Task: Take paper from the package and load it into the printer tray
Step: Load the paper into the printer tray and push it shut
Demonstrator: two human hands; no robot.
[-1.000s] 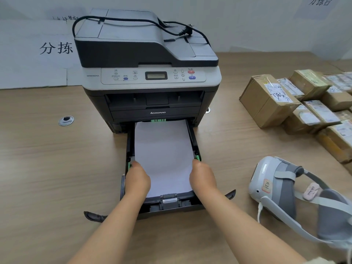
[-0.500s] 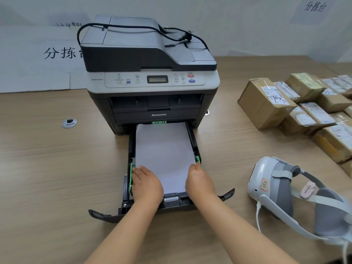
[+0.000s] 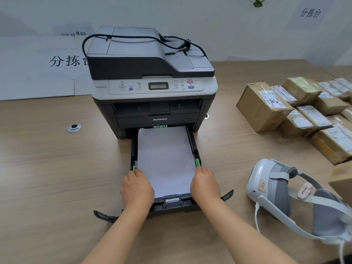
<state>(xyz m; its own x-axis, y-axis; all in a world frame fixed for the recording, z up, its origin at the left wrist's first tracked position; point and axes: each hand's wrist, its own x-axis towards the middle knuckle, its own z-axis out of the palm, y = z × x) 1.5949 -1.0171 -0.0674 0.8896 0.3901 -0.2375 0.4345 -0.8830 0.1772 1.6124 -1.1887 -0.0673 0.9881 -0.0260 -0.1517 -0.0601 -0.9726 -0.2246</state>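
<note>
A grey and black printer (image 3: pixel 152 73) stands on the wooden table with its black paper tray (image 3: pixel 192 139) pulled out toward me. A stack of white paper (image 3: pixel 165 159) lies flat in the tray between the green guides. My left hand (image 3: pixel 138 189) is curled over the tray's near left side at the paper's edge. On the near right side my right hand (image 3: pixel 205 184) sits the same way. Both sets of fingertips are hidden beneath the knuckles. No paper package is in view.
A grey headset (image 3: pixel 276 191) with straps lies on the table to the right of the tray. Several cardboard parcels (image 3: pixel 262 107) are stacked at the right. A black power cord (image 3: pixel 133 38) lies on the printer's lid. A round cable grommet (image 3: pixel 74 128) sits left of the printer.
My left hand lay flat on the paper half a second ago; it has now curled at the tray's left side. The right hand stays at the right side. The view has tilted slightly.
</note>
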